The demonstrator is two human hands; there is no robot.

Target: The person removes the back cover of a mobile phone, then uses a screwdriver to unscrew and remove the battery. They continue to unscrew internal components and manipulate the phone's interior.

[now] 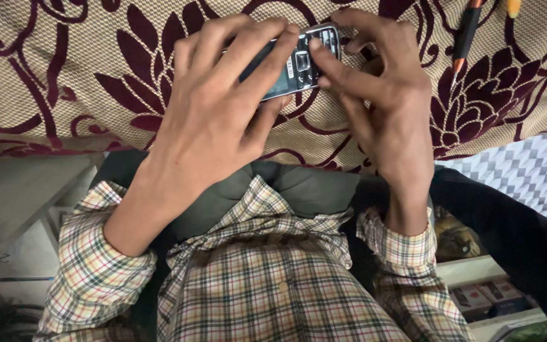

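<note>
Cloth: beige woven table covering with dark maroon flower and leaf pattern (pixel 83 69), spread across the upper part of the view, hanging over the near edge of the surface.
Left sleeve: checked cotton shirt cuff in cream, green and red (pixel 96 266), low at the left, forearm rising out of it toward the cloth.
Left hand: (pixel 213 107), palm down above the cloth, fingers (pixel 242 38) curled over the top and left end of the phone, thumb tucked beneath its lower edge; grasping the phone firmly.
Phone: small black bar-shaped mobile handset with silver trim and a keypad (pixel 299 60), lifted just above the cloth at top centre, lying roughly level and tilted slightly up to the right, screen mostly hidden under the left fingers.
Right hand: (pixel 384 95), gripping the right end of the phone, thumb (pixel 333 63) pressed onto the keypad, remaining fingers wrapped round the far end.
Shirt front: same checked fabric (pixel 273 285) over a dark green garment, bottom centre, below both wrists.
Screwdriver: slim black-handled tool with orange tip end (pixel 465 38), lying on the cloth at upper right, well apart from the right hand.
Patterned floor: grey and white zigzag surface (pixel 527 171), at far right beneath the cloth edge.
</note>
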